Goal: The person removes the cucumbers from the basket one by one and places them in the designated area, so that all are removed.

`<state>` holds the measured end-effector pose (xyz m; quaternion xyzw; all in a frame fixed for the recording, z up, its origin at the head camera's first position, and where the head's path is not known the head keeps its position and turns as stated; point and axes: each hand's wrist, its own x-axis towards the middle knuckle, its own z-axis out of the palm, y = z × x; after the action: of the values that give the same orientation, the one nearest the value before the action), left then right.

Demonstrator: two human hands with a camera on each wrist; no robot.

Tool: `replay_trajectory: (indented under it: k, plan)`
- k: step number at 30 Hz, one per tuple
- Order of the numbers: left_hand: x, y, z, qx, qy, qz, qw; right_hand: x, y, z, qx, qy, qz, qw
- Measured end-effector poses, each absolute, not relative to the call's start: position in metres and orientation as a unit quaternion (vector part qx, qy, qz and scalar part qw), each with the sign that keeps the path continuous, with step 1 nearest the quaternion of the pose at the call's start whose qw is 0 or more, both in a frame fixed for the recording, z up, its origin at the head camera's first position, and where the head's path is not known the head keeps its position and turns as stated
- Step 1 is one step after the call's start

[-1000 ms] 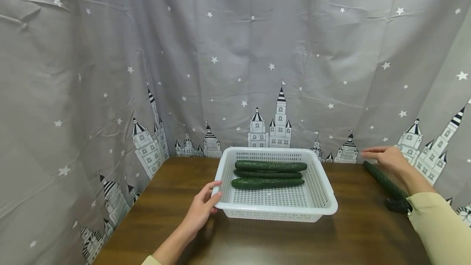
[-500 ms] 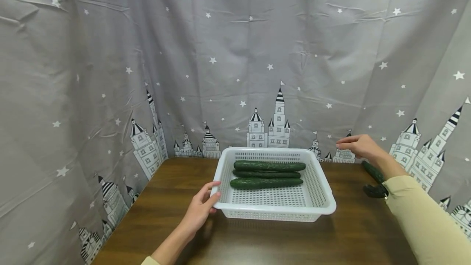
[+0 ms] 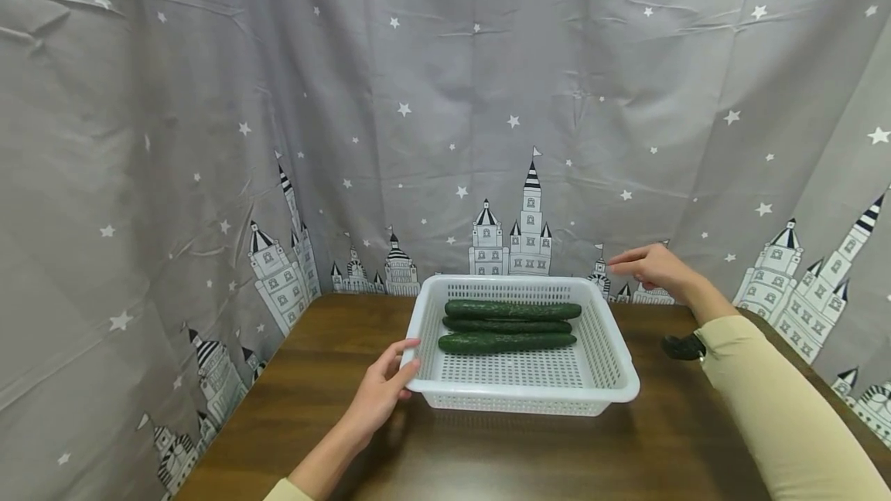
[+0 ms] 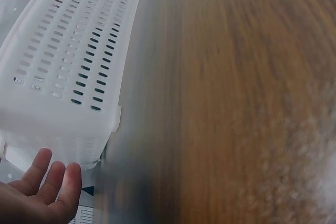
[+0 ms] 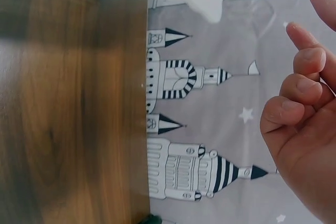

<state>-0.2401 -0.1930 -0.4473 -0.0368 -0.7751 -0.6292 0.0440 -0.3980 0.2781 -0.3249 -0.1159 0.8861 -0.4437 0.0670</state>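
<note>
A white perforated plastic basket [image 3: 518, 402] stands on the wooden table. Three dark green cucumbers lie lengthwise inside it: the back cucumber [image 3: 513, 310], a thinner middle cucumber [image 3: 506, 326] and the front cucumber [image 3: 506, 342]. My left hand [image 3: 385, 377] holds the basket's left rim, thumb over the top; its other fingers show beside the basket's wall in the left wrist view. My right hand [image 3: 653, 266] hangs in the air behind the basket's back right corner, fingers loosely bent, holding nothing. A cucumber tip [image 5: 152, 219] peeks in at the bottom of the right wrist view.
A grey curtain [image 3: 418, 138] printed with stars and castles hangs behind the brown table [image 3: 473, 462] and along its left side. A black device [image 3: 684, 346] sits at the right wrist. The right forearm hides the cucumber on the table's right side in the head view.
My right hand has moved left from above the cucumber on the right to near the basket's back right corner. My left hand and the basket have stayed in place.
</note>
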Motion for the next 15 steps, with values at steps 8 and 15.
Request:
replay_trajectory:
  k: [8, 15]
  plan:
    - [-0.239, -0.194, -0.447, -0.041, -0.775, -0.628, 0.050, -0.406, 0.256, -0.321, -0.143, 0.889, -0.426, 0.084]
    - [-0.239, -0.193, -0.447, -0.041, -0.773, -0.631, 0.046, -0.413, 0.235, -0.326, -0.152, 0.885, -0.428, 0.105]
